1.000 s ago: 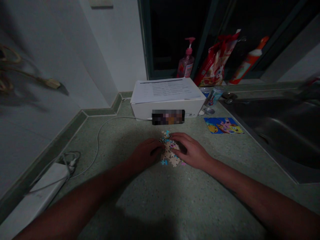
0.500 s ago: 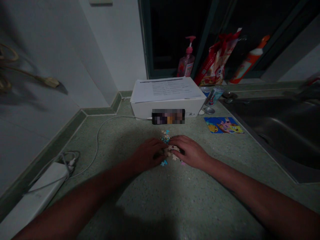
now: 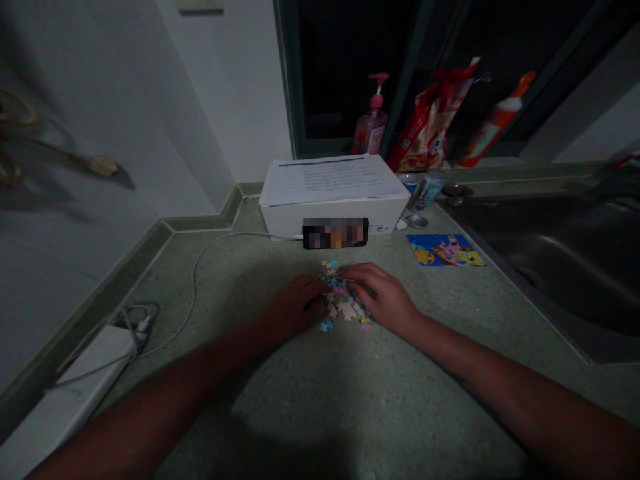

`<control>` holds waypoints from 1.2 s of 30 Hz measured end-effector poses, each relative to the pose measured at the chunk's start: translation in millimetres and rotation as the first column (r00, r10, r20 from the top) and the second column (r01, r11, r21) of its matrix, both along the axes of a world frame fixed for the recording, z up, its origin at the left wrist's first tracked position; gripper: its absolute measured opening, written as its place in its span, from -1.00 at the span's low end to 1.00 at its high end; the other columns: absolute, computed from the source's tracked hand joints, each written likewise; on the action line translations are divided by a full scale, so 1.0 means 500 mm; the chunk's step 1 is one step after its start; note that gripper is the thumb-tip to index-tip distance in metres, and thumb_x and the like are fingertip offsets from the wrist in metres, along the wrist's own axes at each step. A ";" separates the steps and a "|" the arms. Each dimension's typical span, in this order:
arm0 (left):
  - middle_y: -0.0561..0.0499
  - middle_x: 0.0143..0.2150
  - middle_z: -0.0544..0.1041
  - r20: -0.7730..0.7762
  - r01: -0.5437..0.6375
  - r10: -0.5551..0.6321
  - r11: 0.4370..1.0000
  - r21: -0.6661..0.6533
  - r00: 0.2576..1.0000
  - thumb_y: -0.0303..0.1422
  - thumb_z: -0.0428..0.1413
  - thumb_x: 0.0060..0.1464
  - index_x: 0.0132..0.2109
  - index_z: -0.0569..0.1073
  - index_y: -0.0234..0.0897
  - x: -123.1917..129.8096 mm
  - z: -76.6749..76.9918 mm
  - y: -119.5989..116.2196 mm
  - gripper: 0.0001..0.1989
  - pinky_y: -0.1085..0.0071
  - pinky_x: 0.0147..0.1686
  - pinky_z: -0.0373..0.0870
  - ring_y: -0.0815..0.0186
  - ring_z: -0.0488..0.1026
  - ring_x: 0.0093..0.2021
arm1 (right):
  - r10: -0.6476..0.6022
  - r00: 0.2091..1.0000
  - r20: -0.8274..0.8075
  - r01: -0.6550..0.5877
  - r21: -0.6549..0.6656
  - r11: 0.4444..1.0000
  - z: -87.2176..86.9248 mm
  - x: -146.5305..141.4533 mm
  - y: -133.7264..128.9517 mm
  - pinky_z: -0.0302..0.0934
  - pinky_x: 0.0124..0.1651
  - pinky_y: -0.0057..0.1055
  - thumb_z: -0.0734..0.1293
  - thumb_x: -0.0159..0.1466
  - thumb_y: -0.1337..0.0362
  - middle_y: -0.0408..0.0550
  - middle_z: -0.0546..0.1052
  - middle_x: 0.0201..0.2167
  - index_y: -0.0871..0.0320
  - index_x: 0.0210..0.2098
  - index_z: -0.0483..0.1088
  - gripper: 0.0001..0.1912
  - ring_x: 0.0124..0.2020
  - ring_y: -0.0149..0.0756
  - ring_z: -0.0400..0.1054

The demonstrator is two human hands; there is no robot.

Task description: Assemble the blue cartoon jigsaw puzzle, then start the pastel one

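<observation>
Along the left edge, a white power strip (image 3: 75,380) sits against the green skirting (image 3: 117,283) of a speckled stone countertop (image 3: 280,407), with a white cable (image 3: 194,280) curving from it toward the back of the counter. The left hand (image 3: 293,308) rests low at the left side of the jigsaw puzzle pieces (image 3: 340,300), its fingers curled in a narrow shape over their edge; whether it grips a piece cannot be told. The pieces lie in a loose, partly joined cluster between the hands, near the front of a white cardboard box (image 3: 330,223) and well apart from the counter's front and the sink. The right hand (image 3: 387,300) arches narrowly over their right side, and it too may or may not hold a piece. On the box lies a printed sheet (image 3: 327,180), its lines too small to read, and a blurred patch (image 3: 335,233) hides the box's front. Behind stand a pink pump bottle (image 3: 370,127) and a red printed bag (image 3: 430,127). Further right are a drinks can (image 3: 427,191), an orange-capped bottle (image 3: 493,123), and a cartoon picture card (image 3: 445,250) near the rim of a steel sink (image 3: 545,267); no brand can be read.
</observation>
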State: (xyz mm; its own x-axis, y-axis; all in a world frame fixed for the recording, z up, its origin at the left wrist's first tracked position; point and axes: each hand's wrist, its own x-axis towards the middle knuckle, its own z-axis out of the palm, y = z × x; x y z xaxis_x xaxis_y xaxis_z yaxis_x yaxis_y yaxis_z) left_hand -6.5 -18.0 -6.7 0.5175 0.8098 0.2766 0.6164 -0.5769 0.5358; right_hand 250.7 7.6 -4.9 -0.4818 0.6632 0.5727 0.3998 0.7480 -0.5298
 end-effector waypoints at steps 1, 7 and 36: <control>-0.08 0.07 0.65 0.008 -0.003 0.003 1.000 0.004 1.000 -0.41 0.10 0.37 0.13 0.57 -0.10 0.000 0.000 0.000 -0.72 0.06 0.13 0.60 0.09 0.59 0.07 | 0.006 1.000 -0.002 -0.006 0.001 1.000 0.001 0.000 0.001 0.52 0.13 -0.08 0.26 0.52 0.37 0.10 0.67 0.01 0.06 0.11 0.53 -0.73 0.06 -0.09 0.58; -0.12 0.05 0.66 0.002 0.036 -0.037 0.995 0.090 0.999 -0.30 0.21 0.32 0.15 0.55 -0.11 -0.002 0.008 -0.004 -0.72 0.02 0.14 0.58 0.07 0.60 0.08 | 0.021 0.983 0.182 -0.022 0.001 1.000 0.031 0.019 -0.004 0.47 0.16 0.04 0.35 0.50 0.23 0.16 0.65 0.06 0.08 0.09 0.54 -0.77 0.11 0.02 0.55; -0.05 -0.08 0.69 -0.065 0.052 -0.045 0.993 0.103 0.997 -0.41 0.12 0.33 -0.02 0.58 -0.09 -0.002 0.013 -0.005 -0.82 0.09 0.05 0.58 0.12 0.62 -0.04 | 0.154 0.888 0.434 -0.183 0.026 0.983 0.034 0.019 -0.019 0.49 0.05 -0.02 0.38 0.46 0.28 0.08 0.66 0.01 0.04 0.05 0.56 -0.80 0.02 -0.01 0.58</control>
State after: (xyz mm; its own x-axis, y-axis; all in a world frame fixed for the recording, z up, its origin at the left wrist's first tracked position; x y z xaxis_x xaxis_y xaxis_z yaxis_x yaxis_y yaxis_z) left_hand -7.3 -20.6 -0.3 0.5743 0.7516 0.3244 0.6168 -0.6578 0.4322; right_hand 260.1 -1.8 12.2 -0.7913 0.5187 0.3237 0.4414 0.8510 -0.2846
